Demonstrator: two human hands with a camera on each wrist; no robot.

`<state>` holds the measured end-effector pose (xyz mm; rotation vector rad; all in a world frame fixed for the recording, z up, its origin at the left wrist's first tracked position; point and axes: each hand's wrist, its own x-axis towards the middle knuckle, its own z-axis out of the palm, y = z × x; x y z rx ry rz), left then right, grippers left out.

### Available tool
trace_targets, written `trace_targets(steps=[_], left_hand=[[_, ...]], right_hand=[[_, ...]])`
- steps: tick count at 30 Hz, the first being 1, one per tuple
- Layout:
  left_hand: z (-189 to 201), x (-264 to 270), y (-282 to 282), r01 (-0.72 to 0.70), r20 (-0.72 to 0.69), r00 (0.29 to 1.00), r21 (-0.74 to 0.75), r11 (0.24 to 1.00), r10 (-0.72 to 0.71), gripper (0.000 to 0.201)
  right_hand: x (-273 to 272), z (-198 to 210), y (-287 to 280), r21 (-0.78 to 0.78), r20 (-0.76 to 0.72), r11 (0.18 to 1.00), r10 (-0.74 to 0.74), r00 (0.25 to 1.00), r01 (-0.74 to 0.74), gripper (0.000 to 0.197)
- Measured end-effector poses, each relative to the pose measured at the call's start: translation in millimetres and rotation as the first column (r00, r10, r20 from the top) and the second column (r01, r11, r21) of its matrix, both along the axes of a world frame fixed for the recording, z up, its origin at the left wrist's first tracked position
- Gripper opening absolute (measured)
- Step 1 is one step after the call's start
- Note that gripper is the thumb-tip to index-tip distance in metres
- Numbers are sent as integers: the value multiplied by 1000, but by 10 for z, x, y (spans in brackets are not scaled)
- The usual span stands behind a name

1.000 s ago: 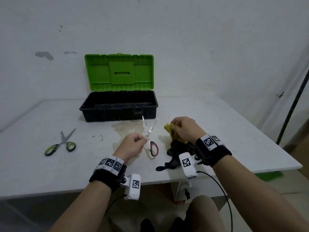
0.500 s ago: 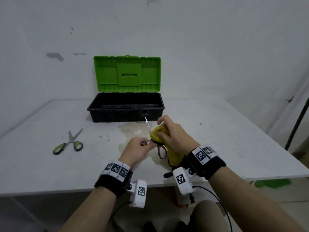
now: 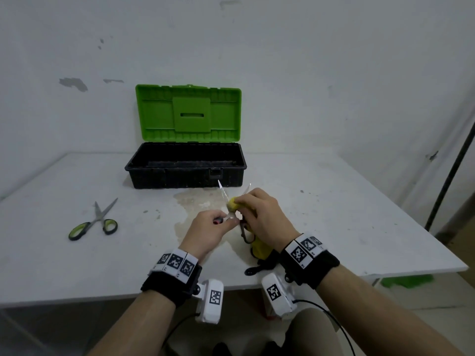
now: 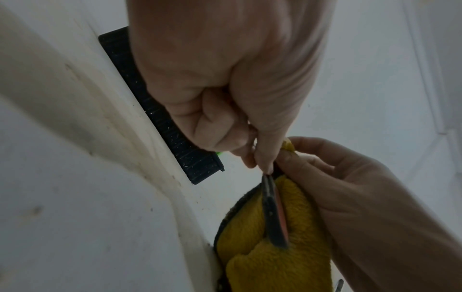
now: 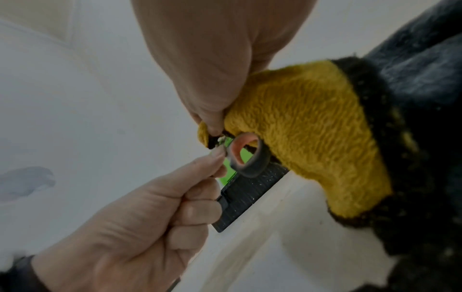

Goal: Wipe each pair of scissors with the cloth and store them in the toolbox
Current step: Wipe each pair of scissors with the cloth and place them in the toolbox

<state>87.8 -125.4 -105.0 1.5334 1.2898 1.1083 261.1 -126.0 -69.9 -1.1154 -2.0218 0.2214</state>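
Note:
My left hand (image 3: pixel 218 224) (image 5: pixel 160 199) pinches one handle of the red-handled scissors (image 3: pixel 223 194) (image 5: pixel 246 156) (image 4: pixel 273 215), held above the table with their blades spread apart and pointing away from me. My right hand (image 3: pixel 259 214) (image 4: pixel 325 177) grips the yellow cloth (image 3: pixel 261 249) (image 5: pixel 310 128) (image 4: pixel 272 256) and presses it around one blade near the pivot. The cloth's dark-edged end hangs down under the wrist. A second, green-handled pair of scissors (image 3: pixel 95 222) lies on the table to the left. The black toolbox (image 3: pixel 185 165) stands with its green lid (image 3: pixel 187 113) raised, just beyond the blades.
The white table (image 3: pixel 334 214) has a stained patch (image 3: pixel 195 201) under my hands. Its front edge runs close below my wrists. A black loop (image 3: pixel 253 269) lies at that edge near the cloth. A dark pole (image 3: pixel 447 181) leans at the far right.
My right hand lifted the cloth off the table, brought it left onto the scissors and has slid it up along a blade. My left hand keeps hold of the handle.

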Motion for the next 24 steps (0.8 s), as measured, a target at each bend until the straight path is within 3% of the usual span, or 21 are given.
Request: trace_targets(steps=[5,12,15,19,24], left_hand=[[3,-27,-10,14,-19,1000,39,999,-13,31],[33,-45,-42,21,-108,994,43,999,-16,30],[47,-51,-28,13,-74,997,20,1000,-12,33],[96,-22,-15,28,-56,998,19,999,-27,31],[120,-31,-43,50,-140,989,59,997,-42,34]], right_hand=[[14,-20,9,70,156,996,50,987,-62,16],[135,120,125,33,-35,981,-191,981,192,17],[123,126,58,105,-66,984,-138,988,144,16],[29,15,-84,81,72,997,-8,997,2,16],[142,107,53,35,30,990,-135,990,134,19]])
